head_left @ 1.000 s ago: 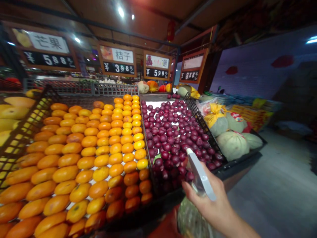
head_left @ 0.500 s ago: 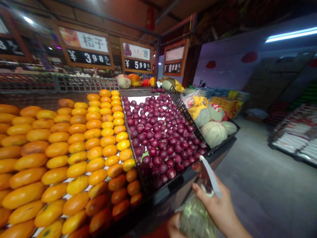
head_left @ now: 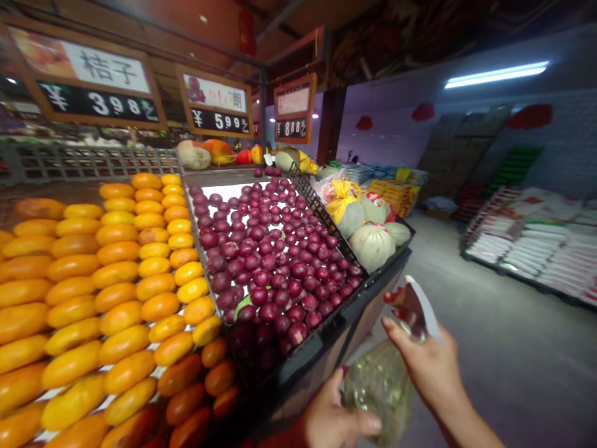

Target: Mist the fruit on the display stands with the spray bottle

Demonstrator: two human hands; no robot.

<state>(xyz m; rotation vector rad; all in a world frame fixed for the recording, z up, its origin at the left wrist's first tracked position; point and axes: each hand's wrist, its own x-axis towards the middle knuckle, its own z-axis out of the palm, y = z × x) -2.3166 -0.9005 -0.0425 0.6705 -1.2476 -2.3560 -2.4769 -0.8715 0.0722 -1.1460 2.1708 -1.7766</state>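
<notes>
My right hand (head_left: 431, 364) grips a phone (head_left: 421, 307) with a grey back, held upright just off the front corner of the fruit stand. A clear plastic bag (head_left: 380, 389) with something greenish inside hangs below that hand. My left hand (head_left: 333, 420) comes up from the bottom edge and pinches the bag's lower left side. Both hands are nearest to the bin of dark purple fruits (head_left: 275, 261). Left of that bin lie rows of oranges (head_left: 140, 274).
Pale green melons (head_left: 373, 246) wrapped with yellow bags fill the bin at the stand's right end. Price signs (head_left: 217, 106) hang above the stand. A grey floor aisle (head_left: 504, 367) runs to the right, with stacked white sacks (head_left: 541, 242) along the far wall.
The view has swung right, sliding the stand leftward. My right hand with the phone has shifted right off the purple fruit bin. My left hand has come up and taken hold of the bag.
</notes>
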